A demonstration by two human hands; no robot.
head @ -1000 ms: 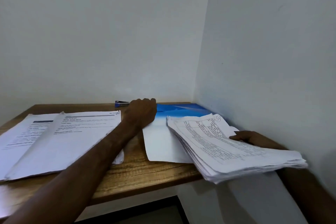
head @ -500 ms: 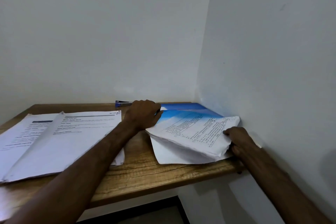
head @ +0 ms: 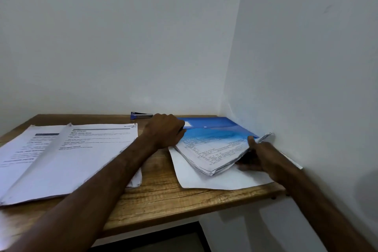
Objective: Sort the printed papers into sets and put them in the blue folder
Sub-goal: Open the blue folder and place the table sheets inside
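Observation:
The blue folder point(head: 212, 124) lies in the table's far right corner against the wall. A thick stack of printed papers point(head: 212, 152) sits partly under its translucent blue cover. My left hand point(head: 164, 133) grips the folder cover at its left edge with curled fingers. My right hand point(head: 258, 154) holds the stack at its right end, thumb on top and fingers underneath. Two more sets of printed papers point(head: 81, 153) lie overlapped on the left of the table, with my left forearm above them.
A blue and silver stapler point(head: 141, 116) lies at the table's back edge by the wall. A blank white sheet point(head: 204, 180) lies under the stack. The wooden table point(head: 163, 194) ends at the right wall; its front edge is near me.
My right hand has carried the paper stack from beyond the table's front right edge onto the table and slid it under the blue cover. The left hand stays at the folder's left edge.

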